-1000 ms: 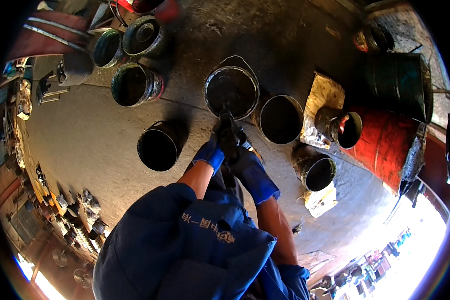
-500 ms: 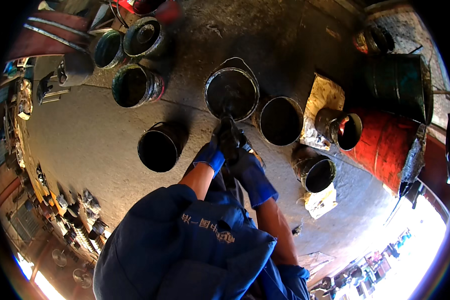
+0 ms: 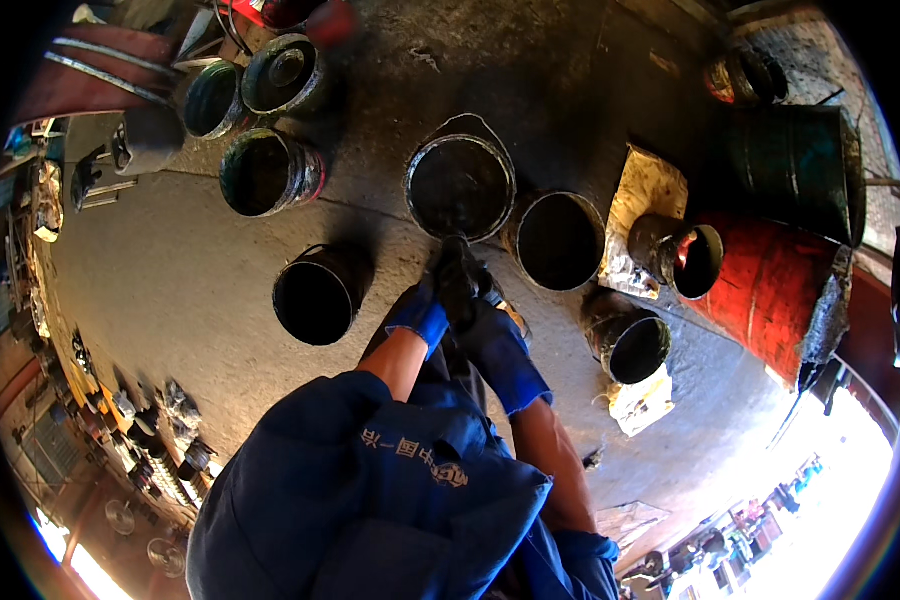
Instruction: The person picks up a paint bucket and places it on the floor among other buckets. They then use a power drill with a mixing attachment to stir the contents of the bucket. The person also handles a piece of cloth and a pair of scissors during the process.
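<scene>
Both my hands wear blue gloves, dark and stained at the fingers, and close around one dark power tool (image 3: 457, 285), like a hand-held mixer or drill. My left hand (image 3: 422, 308) grips its left side; my right hand (image 3: 496, 345) grips the right and rear, with a yellowish part showing beside it. The front of the tool reaches the near rim of a wire-handled bucket (image 3: 410, 200) holding dark contents. Its working end is too dark to make out. An open dark bucket (image 3: 363, 270) stands left of my hands, and another bucket (image 3: 597, 225) sits just right of the wire-handled one.
Several grimy buckets (image 3: 305, 180) stand at the far left. To the right, smaller cans (image 3: 610, 320) stand near stained cardboard (image 3: 650, 185), beside a red drum (image 3: 770, 285) lying on its side and a dark green drum (image 3: 795, 160). Clutter lines the left edge of the concrete floor (image 3: 200, 290).
My hands and the tool stay nearly in place over the near rim of the bucket. The whole view has shifted very slightly; the tool's front end looks a little different.
</scene>
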Tool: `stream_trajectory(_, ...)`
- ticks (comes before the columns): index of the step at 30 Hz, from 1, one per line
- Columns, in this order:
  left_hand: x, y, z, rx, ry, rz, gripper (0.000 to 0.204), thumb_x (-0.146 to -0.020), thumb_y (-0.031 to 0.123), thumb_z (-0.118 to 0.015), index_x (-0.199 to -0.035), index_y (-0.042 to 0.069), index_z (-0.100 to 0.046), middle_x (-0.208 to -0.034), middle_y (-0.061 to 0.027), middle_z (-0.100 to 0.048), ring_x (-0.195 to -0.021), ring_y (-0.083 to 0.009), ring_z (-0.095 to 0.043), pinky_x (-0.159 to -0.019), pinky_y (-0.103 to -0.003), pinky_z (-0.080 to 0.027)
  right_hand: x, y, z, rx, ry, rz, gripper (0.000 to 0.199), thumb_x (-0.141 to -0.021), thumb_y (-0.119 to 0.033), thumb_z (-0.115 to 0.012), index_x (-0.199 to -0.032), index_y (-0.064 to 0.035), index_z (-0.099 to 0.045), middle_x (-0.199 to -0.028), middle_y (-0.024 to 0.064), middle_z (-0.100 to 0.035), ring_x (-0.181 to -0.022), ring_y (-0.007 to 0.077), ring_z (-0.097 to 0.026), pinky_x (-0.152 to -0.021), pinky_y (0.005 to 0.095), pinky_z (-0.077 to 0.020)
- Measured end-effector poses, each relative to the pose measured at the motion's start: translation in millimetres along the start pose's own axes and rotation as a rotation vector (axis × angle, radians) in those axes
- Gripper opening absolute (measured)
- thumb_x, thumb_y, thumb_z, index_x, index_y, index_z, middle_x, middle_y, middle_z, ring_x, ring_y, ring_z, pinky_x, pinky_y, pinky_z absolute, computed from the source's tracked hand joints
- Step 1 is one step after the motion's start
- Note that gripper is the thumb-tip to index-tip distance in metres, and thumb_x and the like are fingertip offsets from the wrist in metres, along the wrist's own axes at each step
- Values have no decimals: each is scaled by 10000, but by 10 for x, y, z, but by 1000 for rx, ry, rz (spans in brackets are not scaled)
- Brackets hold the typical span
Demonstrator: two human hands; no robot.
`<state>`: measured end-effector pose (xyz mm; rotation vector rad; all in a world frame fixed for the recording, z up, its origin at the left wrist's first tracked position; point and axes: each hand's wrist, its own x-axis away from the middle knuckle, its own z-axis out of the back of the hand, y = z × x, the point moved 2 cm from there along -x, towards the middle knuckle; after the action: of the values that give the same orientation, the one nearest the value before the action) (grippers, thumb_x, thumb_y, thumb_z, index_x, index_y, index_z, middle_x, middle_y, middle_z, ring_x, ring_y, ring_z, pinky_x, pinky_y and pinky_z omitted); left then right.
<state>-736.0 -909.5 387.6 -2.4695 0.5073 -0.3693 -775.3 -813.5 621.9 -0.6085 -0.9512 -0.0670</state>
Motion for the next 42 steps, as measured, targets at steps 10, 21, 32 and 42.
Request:
stream_trajectory(10,-139,-260,-347,114,-164,145,272,-951,389,-499,-994,130,-569,-846,-44,-562,-777,-174,-554,-721,-348,-486,49,91,-43,-48,60,34,334,-841,-377,-606,-1018,-101,-666,-961,237,-670,-927,412,-644,-766,468,-520)
stream_trajectory(21,-157,-293,-400,-18,155,-10,225,-971,368,-488,-858,174,-483,-688,0,-417,-581,-118,-409,-542,-292,-363,-45,148,-128,16,40,-58,271,-823,-281,-622,-1021,-99,-654,-979,217,-682,-931,386,-656,-760,456,-529)
stream_trajectory(32,-229,-310,-420,-85,350,-95,309,-991,348,-477,-722,218,-397,-531,45,-273,-385,-62,-265,-363,-236,-239,29,211,-99,-49,142,70,236,-858,-272,-587,-997,-94,-657,-945,217,-680,-901,403,-648,-748,468,-523)
stream_trajectory(42,-302,-453,-506,83,274,19,314,-969,343,-537,-716,209,-406,-566,61,-312,-406,-51,-275,-363,-224,-247,22,123,14,31,219,54,281,-829,-349,-607,-978,-121,-679,-903,204,-688,-855,392,-659,-725,467,-526)
